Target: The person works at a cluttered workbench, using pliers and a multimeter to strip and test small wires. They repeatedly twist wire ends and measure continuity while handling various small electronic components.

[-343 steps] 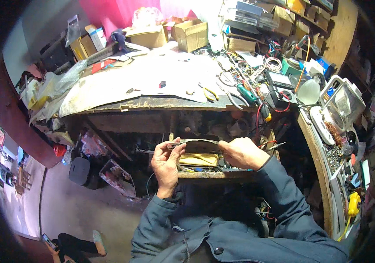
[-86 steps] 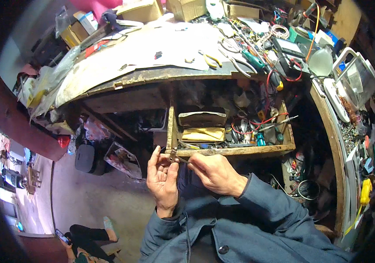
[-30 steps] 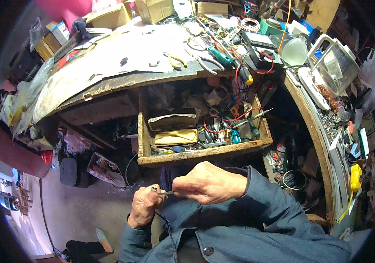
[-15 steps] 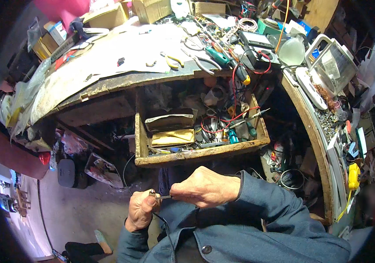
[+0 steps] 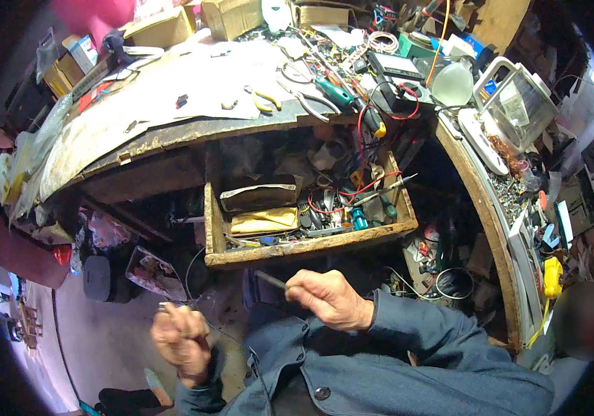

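My right hand [image 5: 330,298] is closed round a slim grey metal tool [image 5: 269,279], whose narrow, flat-looking shaft points up and left; its handle end is hidden in my fist, so its kind is unclear. To the left and lower, my left hand [image 5: 180,340] is curled and slightly smeared by motion. A small shiny metal tip [image 5: 163,306] pokes out above its fingers, and a thin dark cable [image 5: 226,334] runs from beside that hand toward my jacket. The tool and the metal tip are apart. Both hands are in front of the open wooden drawer [image 5: 311,251].
The drawer holds a yellow packet [image 5: 264,221], a teal-handled tool [image 5: 358,219] and a red test lead [image 5: 324,210]. On the bench above lie yellow-handled pliers [image 5: 263,101], a green-handled screwdriver [image 5: 333,91] and a meter [image 5: 392,67]. A wooden bench edge [image 5: 487,229] curves along the right.
My left hand has moved left and down, away from my right hand. The metal tool no longer meets the piece in my left hand, and its shaft now points up-left. The view has shifted slightly.
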Action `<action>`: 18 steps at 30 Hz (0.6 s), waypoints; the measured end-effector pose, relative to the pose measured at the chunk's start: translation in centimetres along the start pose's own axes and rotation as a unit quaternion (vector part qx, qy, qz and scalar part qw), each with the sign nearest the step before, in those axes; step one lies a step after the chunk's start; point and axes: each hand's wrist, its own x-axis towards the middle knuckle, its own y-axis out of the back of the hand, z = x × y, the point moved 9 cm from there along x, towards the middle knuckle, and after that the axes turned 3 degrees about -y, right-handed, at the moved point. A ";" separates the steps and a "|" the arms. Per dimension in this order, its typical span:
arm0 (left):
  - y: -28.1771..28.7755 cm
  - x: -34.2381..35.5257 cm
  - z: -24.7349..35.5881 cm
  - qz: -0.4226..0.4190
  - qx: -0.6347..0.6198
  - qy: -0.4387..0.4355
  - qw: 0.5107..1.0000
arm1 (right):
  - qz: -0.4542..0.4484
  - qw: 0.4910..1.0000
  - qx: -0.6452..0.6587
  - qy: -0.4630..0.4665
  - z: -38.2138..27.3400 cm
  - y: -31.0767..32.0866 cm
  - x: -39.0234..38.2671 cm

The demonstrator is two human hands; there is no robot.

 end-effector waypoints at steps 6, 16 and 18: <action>-3.5 1.3 -3.9 -0.099 0.401 0.088 0.906 | 0.022 0.999 -0.030 0.009 -2.1 0.5 0.9; -3.0 4.9 -3.8 -0.045 0.502 -0.132 0.854 | 0.050 0.959 -0.266 0.090 -3.1 0.4 3.6; -3.7 5.1 -3.3 -0.060 0.543 -0.202 0.813 | 0.053 0.950 -0.289 0.106 -3.2 0.0 4.1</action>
